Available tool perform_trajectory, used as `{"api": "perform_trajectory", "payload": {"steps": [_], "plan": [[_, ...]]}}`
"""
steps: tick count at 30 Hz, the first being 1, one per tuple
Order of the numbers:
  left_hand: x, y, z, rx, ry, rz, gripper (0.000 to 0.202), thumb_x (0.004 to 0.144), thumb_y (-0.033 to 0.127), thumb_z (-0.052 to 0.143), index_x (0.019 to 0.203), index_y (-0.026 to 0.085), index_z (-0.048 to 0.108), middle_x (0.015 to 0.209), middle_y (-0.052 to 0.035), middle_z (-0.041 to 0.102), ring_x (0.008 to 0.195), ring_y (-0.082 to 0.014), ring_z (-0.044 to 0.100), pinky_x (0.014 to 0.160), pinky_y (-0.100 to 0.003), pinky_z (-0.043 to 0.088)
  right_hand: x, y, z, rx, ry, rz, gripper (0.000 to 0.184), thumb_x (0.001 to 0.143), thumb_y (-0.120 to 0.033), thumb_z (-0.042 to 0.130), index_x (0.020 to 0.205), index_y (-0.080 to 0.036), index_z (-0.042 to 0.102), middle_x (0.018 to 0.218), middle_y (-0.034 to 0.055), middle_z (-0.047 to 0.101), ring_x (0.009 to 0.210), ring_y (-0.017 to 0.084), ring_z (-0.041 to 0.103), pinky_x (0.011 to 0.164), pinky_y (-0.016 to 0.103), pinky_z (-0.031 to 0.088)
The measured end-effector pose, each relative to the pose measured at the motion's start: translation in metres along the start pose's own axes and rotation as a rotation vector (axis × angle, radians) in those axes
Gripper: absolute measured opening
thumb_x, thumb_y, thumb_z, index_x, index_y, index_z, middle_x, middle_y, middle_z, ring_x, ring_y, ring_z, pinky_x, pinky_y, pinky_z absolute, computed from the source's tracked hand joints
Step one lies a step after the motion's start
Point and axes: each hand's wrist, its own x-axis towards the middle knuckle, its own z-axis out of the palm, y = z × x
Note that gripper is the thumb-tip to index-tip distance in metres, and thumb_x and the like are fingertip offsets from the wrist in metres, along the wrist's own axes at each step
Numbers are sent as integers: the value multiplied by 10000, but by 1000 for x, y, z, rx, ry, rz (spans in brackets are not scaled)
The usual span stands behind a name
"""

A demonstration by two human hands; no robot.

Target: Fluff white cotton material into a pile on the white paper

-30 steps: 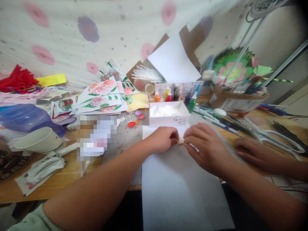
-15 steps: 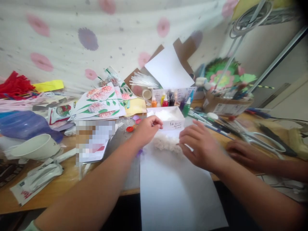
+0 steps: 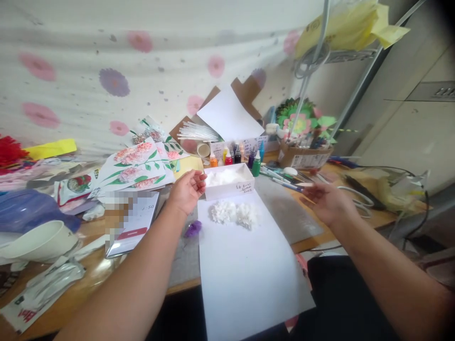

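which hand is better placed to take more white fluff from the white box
Left, probably. The left hand hovers open right beside the white rectangular box of white fluff. The right hand is open too, but farther off over the grey mat.

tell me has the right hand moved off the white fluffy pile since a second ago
Yes. The right hand has swung out to the right, away from the white fluffy pile on the white paper sheet, and now hovers open over the desk.
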Motion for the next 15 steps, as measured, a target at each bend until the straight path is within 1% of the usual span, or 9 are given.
{"api": "perform_trajectory", "payload": {"steps": [2,5,7,9,11,13,15], "plan": [[-2,-3,2,14,-18,12,269,682,399,583,799,159,551,731,-34,617,594,-114,554,570,-237,441,-3,2,1,11,1,26,84,693,-170,533,623,-200,567,617,21,616,627,161,602,624,329,531],[-10,-4,8,97,-82,56,248,692,382,611,798,164,564,735,-13,613,573,-95,526,568,-223,419,-5,6,4,3,-11,31,68,697,-190,549,636,-196,577,639,20,624,628,153,599,605,303,527],[-20,-1,13,190,-141,88,197,691,335,635,770,163,580,720,4,608,563,-85,499,573,-214,401,-7,9,6,-15,-31,26,65,699,-217,567,639,-195,580,640,13,619,617,146,594,596,292,522],[-34,5,15,298,-213,105,138,678,274,662,735,161,607,691,10,603,589,-96,500,592,-216,393,-9,10,9,-46,-62,24,75,696,-235,590,636,-189,592,637,15,618,613,143,591,575,277,511],[-51,10,14,496,-318,127,82,684,236,661,728,172,637,703,3,613,662,-129,530,628,-235,399,-12,12,13,-87,-92,19,83,687,-241,621,630,-181,610,636,20,623,618,141,590,551,255,495],[-66,14,10,859,-450,202,76,737,244,607,788,208,652,819,-7,633,781,-168,557,701,-270,418,-15,13,17,-129,-118,7,90,670,-241,650,614,-177,619,633,21,630,615,134,586,533,236,477],[-78,14,1,1143,-529,278,126,757,253,584,866,240,647,946,-16,624,917,-203,549,796,-312,421,-16,13,21,-165,-133,-12,97,653,-247,668,601,-178,622,618,17,628,599,129,581,519,227,462]]}}
